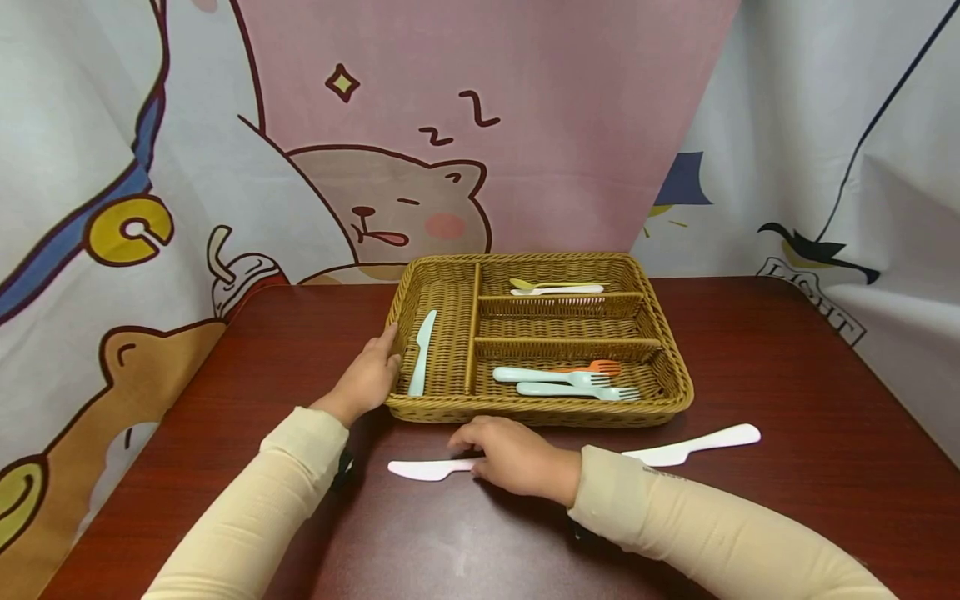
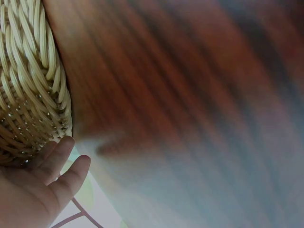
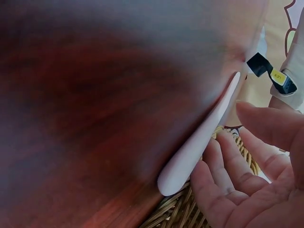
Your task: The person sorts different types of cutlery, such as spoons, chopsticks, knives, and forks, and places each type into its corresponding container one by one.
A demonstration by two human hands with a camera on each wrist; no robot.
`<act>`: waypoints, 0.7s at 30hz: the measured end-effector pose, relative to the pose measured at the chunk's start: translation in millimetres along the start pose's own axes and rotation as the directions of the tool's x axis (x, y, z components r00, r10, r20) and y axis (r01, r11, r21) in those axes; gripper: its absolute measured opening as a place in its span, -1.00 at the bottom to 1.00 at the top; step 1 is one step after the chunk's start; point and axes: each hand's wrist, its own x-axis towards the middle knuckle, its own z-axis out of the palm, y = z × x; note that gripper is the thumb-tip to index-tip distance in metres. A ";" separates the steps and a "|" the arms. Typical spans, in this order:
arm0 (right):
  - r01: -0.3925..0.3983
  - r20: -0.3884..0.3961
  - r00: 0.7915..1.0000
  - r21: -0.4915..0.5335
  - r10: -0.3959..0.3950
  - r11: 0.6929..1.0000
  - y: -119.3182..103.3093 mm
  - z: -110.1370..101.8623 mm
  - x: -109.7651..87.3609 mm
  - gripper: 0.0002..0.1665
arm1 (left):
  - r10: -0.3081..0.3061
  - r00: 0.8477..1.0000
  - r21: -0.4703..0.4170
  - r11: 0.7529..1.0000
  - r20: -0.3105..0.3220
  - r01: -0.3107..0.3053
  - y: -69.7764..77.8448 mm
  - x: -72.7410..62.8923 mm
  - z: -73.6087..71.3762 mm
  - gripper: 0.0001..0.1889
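A woven cutlery basket (image 1: 540, 408) sits on the table, divided into compartments. My left hand (image 1: 365, 377) rests against its left side with fingers extended. Just in front of the basket my right hand (image 1: 517, 454) is over the handle of a white plastic knife (image 1: 427, 471), whose blade points left. In the right wrist view that knife (image 3: 194, 147) lies beside the fingers, and the thumb stands apart from it. Another white knife (image 1: 701, 444) lies to the right, partly hidden by the right sleeve.
A pale blue knife (image 1: 423, 354) lies in the basket's left compartment. The back compartment holds a yellow spoon (image 1: 525, 284) and a white utensil (image 1: 558, 291). In the front one are two pale blue forks (image 1: 551, 376) and an orange fork (image 1: 603, 367). A patterned curtain (image 1: 562, 125) hangs behind the table.
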 end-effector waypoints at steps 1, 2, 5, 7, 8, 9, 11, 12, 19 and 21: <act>-0.001 -0.001 1.000 -0.009 0.001 1.000 0.0 -0.5 -0.3 -0.66 | 0.002 1.000 0.002 1.000 0.001 -0.002 -0.3 0.4 0.2 -0.38; -0.003 -0.002 1.000 -0.014 0.003 1.000 -0.1 -0.9 -0.4 -0.65 | 0.001 1.000 0.002 1.000 0.001 -0.001 -0.2 0.2 0.1 -0.38; -0.016 -0.003 1.000 -0.034 0.016 0.999 -0.4 -1.8 -0.7 -0.64 | -0.002 1.000 -0.002 1.000 0.003 0.002 -0.1 0.2 0.3 -0.38; -0.026 -0.003 1.000 -0.052 0.026 0.998 -0.8 -2.0 -0.7 -0.64 | -0.003 1.000 -0.002 1.000 0.005 0.003 -0.2 0.4 0.7 -0.38; -0.035 0.000 0.999 -0.057 0.035 0.998 -0.7 -1.7 -0.4 -0.65 | -0.004 1.000 -0.003 1.000 0.006 0.004 -0.2 0.3 0.7 -0.38; -0.041 0.002 0.999 -0.066 0.041 0.997 -0.6 -1.4 -0.2 -0.65 | -0.005 1.000 -0.005 1.000 0.007 0.005 -0.5 0.6 0.9 -0.38; -0.054 0.007 0.998 -0.081 0.055 0.995 -0.5 -1.1 0.3 -0.67 | -0.006 1.000 -0.006 1.000 0.007 0.006 -0.9 0.8 1.0 -0.38; -0.060 0.010 0.998 -0.085 0.062 0.995 -0.5 -1.0 0.4 -0.67 | -0.006 1.000 -0.005 1.000 0.007 0.006 -1.1 0.9 1.0 -0.38; -0.089 0.026 0.995 -0.090 0.092 0.992 -0.6 -0.1 2.1 -0.71 | -0.007 1.000 0.000 1.000 0.001 0.007 -0.7 0.6 0.6 -0.38; -0.101 0.030 0.994 -0.092 0.104 0.991 -1.1 0.1 2.4 -0.71 | -0.006 1.000 0.005 1.000 0.000 0.006 -0.5 0.8 0.8 -0.38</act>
